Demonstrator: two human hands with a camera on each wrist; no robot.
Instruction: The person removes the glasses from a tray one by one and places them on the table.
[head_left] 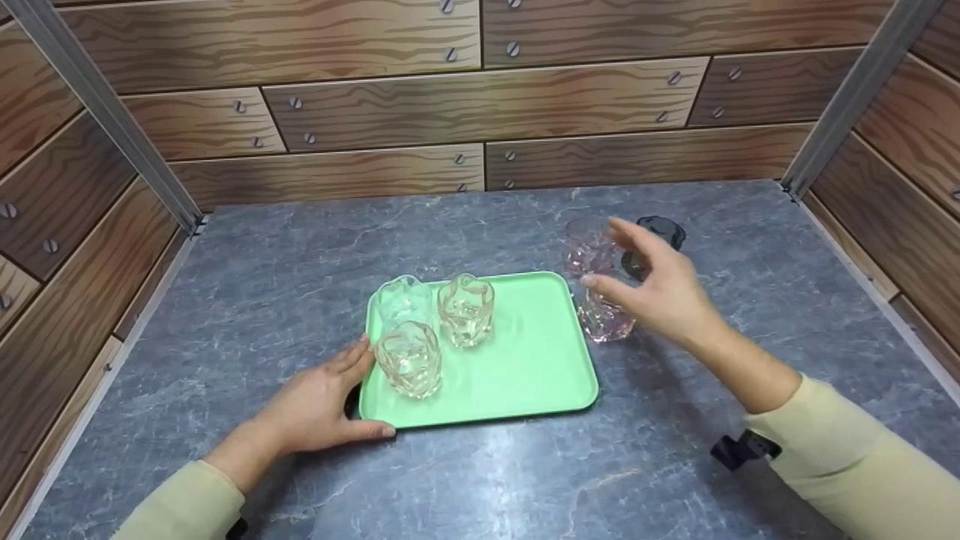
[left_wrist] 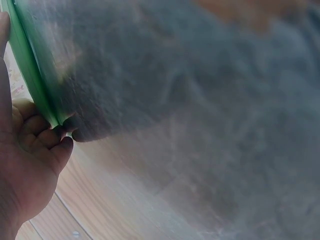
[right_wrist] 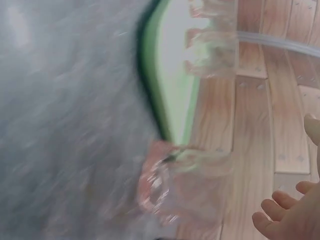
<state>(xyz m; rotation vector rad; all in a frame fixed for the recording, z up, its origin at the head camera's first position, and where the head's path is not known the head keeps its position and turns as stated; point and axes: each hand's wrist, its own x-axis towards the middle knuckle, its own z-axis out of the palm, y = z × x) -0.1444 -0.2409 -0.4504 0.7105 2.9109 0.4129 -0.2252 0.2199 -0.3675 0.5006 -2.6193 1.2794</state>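
Note:
A light green tray [head_left: 521,379] lies on the table and carries three faceted glasses on its left half. The front glass [head_left: 411,364] and the rear right glass [head_left: 466,313] are clear; the rear left glass [head_left: 403,296] has a bluish tint. My left hand [head_left: 315,405] holds the tray's front left corner, fingers along the left side and thumb at the front edge. Over the glasses right of the tray, my right hand [head_left: 664,292] has thumb and fingers spread, holding nothing. Beneath it are a pink glass [head_left: 604,321], another pink glass [head_left: 585,251] and a dark glass [head_left: 664,227], partly hidden.
The grey marbled table [head_left: 480,480] is enclosed by wood-patterned walls [head_left: 375,105] at the back and both sides. Metal posts [head_left: 112,127] stand at the rear corners. In the right wrist view, a pink glass [right_wrist: 187,187] appears beside the blurred tray edge.

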